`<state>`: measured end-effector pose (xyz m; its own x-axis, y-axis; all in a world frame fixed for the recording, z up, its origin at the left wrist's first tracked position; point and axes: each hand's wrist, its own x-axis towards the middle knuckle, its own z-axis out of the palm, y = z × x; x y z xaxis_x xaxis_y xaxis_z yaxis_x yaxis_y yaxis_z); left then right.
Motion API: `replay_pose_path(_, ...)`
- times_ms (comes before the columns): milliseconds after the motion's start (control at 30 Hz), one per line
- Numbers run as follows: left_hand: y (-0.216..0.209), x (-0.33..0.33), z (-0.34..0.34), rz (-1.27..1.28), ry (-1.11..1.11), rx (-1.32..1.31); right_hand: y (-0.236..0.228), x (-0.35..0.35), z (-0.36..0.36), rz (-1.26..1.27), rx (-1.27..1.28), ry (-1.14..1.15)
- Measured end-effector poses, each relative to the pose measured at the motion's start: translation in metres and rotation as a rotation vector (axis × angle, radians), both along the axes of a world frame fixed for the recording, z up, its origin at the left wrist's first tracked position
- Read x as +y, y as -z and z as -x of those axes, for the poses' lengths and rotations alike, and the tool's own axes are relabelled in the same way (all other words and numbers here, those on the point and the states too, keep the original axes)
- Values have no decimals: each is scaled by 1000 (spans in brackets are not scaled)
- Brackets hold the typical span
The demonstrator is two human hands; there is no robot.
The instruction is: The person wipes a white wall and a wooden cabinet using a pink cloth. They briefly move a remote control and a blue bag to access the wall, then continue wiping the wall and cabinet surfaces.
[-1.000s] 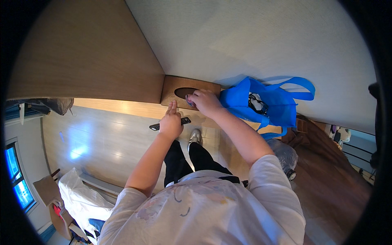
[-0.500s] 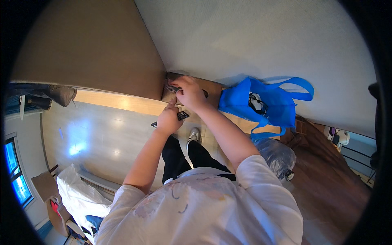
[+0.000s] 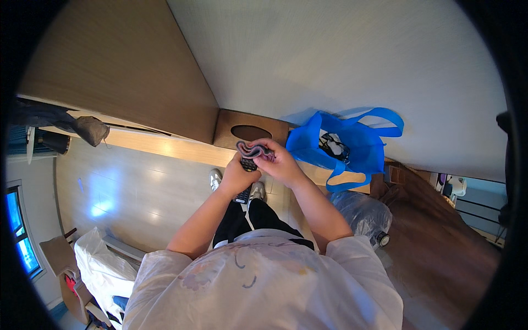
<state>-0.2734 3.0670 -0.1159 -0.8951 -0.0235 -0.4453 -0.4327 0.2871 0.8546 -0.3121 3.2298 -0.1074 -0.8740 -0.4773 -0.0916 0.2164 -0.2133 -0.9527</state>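
Observation:
My left hand (image 3: 237, 177) is closed round a black remote control (image 3: 242, 196) with rows of buttons. The remote's upper end shows above the fingers and its lower end below them. My right hand (image 3: 283, 166) pinches a folded grey and purplish cloth (image 3: 254, 150), bunched in wavy layers. The cloth lies against the remote's top end, and the two hands are close together in front of my body. Just beyond them a brown box (image 3: 223, 132) with a dark oval opening stands on a wooden ledge.
Right of the box stands an open blue bag (image 3: 360, 157) with black and white items inside. A clear plastic-wrapped thing (image 3: 360, 214) and a large brown cover (image 3: 434, 242) are farther right. A tall wooden panel (image 3: 126, 60) rises at the left, beside a pale wall (image 3: 341, 49).
My right hand has come away from the box toward me with the folded cloth. Its oval opening now shows fully. The left hand has drawn nearer, and the remote has turned more upright.

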Motion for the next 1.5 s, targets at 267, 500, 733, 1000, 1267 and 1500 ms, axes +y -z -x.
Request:
replay_pose_path(267, 1, 6, -2, -13, 46, 258, 10, 2, 0, -228, -148, 220)
replay_pose_path(500, -17, -12, -19, -117, 191, 134, 1, 10, 14, 7, -233, 374)
replay_pose_path(733, -32, -20, -44, -808, 14, -230, -39, 10, 30, -542, 304, 432)
replay_pose_path(1000, -33, -11, -44, -792, -102, -123, -49, -22, 0, -946, 993, 155)
replay_pose_path(1267, -17, -16, -39, -789, -244, -11, -60, -29, -51, -794, 914, 30)
replay_pose_path(1500, -25, -29, -22, -882, -42, -59, -80, 6, -29, -756, 599, -153)
